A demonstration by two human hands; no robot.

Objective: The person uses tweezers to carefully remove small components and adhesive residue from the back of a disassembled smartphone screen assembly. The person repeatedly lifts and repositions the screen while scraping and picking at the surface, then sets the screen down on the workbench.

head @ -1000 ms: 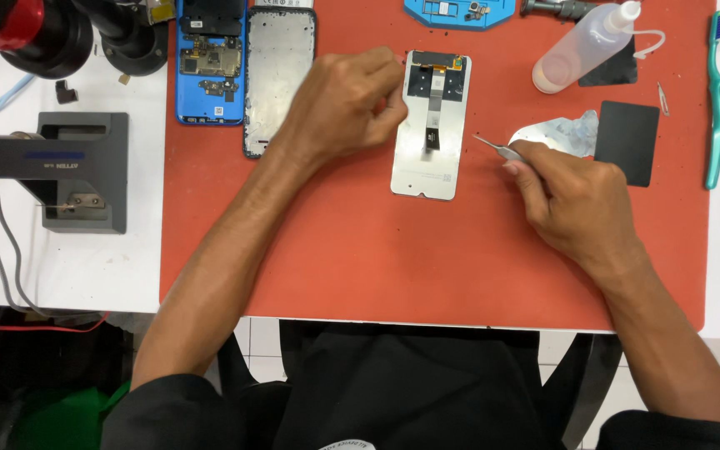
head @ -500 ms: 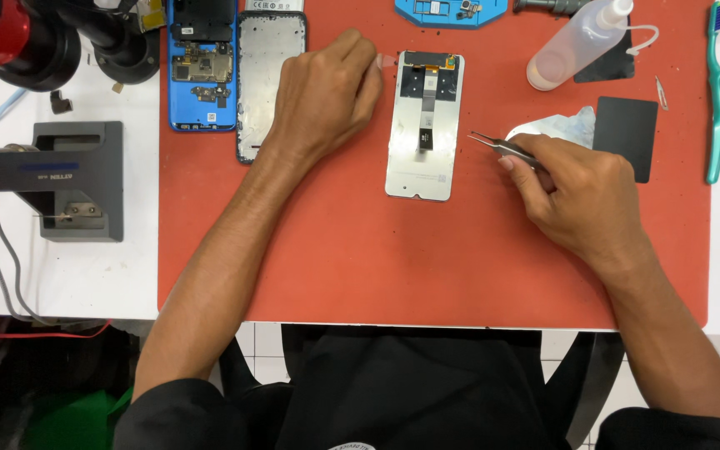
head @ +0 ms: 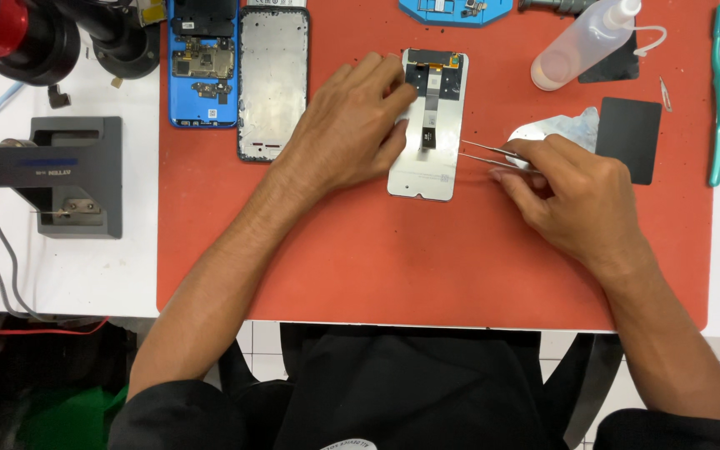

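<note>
Tweezers (head: 485, 155) in right hand (head: 572, 196) have reached the phone screen panel's (head: 431, 171) edge.

Matt red rubbery mat (head: 427, 267), shiny metal tweezers (head: 481, 155), brushed silvery phone panel (head: 439, 162), translucent plastic bottle (head: 572, 50)

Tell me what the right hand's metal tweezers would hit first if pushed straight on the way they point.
Held in the right hand, the thin metal tweezers point left toward the silver rectangular phone display panel. They would likely meet its right edge first; whether the tips already touch it is unclear.
</note>
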